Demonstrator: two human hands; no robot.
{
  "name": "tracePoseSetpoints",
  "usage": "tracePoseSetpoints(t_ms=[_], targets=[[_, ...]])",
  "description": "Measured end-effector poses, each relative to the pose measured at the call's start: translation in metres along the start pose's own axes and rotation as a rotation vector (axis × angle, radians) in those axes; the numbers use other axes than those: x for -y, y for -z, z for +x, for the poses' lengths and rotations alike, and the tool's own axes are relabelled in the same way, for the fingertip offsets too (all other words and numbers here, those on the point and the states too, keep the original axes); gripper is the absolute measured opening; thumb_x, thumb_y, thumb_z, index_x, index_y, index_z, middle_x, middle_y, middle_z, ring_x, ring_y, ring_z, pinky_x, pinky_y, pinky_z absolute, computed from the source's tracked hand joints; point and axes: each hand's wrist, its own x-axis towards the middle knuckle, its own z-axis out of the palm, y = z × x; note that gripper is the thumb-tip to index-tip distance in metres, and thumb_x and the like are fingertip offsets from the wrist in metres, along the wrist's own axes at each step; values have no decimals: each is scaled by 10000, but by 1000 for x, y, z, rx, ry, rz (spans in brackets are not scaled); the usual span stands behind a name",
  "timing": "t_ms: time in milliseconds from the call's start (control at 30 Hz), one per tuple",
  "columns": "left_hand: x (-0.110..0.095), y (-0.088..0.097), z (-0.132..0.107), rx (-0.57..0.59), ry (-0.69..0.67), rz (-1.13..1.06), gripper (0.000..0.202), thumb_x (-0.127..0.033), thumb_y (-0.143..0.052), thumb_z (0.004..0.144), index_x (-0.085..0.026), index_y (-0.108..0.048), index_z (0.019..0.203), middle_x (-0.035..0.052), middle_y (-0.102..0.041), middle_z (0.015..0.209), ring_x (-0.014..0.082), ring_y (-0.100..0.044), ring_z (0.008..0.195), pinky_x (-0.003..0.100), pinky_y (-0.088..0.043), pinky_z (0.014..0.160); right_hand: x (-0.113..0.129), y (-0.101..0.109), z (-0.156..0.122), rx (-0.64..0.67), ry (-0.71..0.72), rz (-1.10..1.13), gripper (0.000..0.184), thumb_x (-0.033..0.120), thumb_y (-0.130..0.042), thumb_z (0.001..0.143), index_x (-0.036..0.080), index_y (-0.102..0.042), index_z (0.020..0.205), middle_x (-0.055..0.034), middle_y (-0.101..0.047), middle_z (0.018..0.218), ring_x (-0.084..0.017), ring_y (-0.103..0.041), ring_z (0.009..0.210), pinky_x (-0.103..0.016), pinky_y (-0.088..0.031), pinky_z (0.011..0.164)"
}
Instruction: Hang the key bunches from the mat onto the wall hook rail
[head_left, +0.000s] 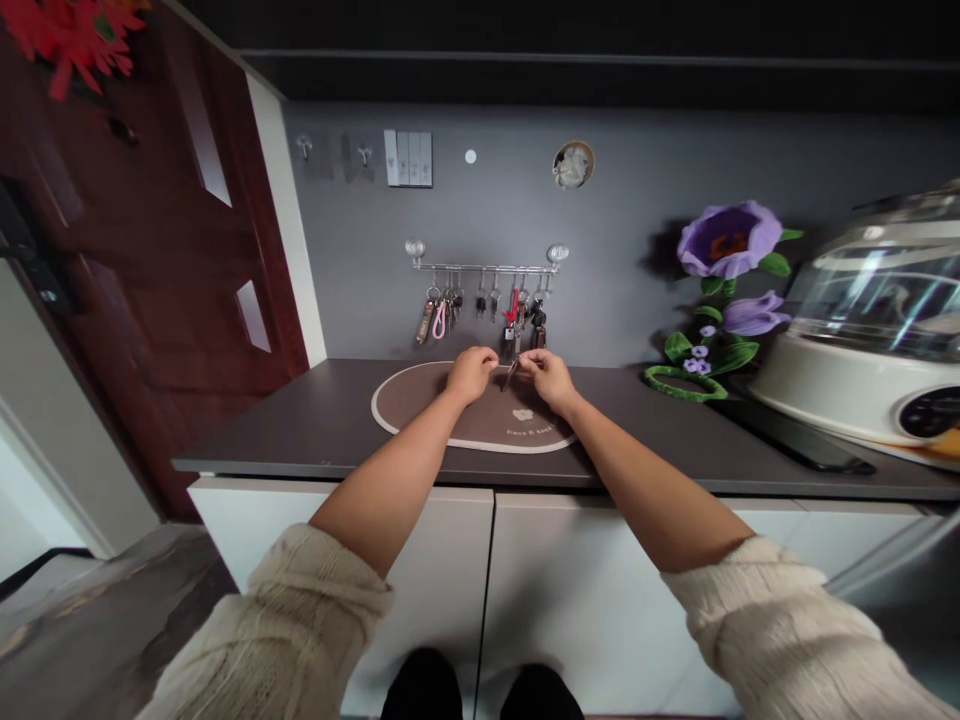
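Above the brown oval mat [420, 395], my right hand [549, 378] pinches what looks like a key [511, 374], which hangs down and to the left of the fingertips. Just left of it, my left hand [472, 373] has its thumb and fingers pressed together; whatever may be between them is too small to make out. A small gap separates the two hands. Behind them a clear rail [487, 268] on the wall carries several bunches of keys, among them a pink loop [439, 321], a brown fob [425, 323] and a red tag [513, 307].
The dark countertop [300, 410] runs above white cabinet doors [420, 560]. To the right stand a purple flower ornament [731, 240], a black phone-like slab [810, 440] and a white appliance with a clear dome [862, 300]. At the left is a dark red door [150, 250].
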Motion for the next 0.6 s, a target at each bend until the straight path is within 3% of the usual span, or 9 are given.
tracePoseSetpoints(t_ms=[267, 600], targets=[[-4, -5, 1, -15, 41, -275, 136, -181, -494, 757, -140, -611, 813, 38, -641, 794, 117, -559, 730, 240, -429, 715, 6, 5, -3, -42, 16, 213, 260, 410, -571, 666, 167, -523, 746, -24, -588, 758, -133, -555, 703, -293, -485, 679], [-12, -12, -5, 18, 156, -534, 155, -250, -488, 734, -128, -584, 732, 19, -609, 653, 99, -521, 587, 226, -413, 595, 6, 15, 1, -124, 129, 125, 368, 510, -537, 653, 157, -557, 758, -21, -587, 714, -125, -534, 676, -277, -444, 696]])
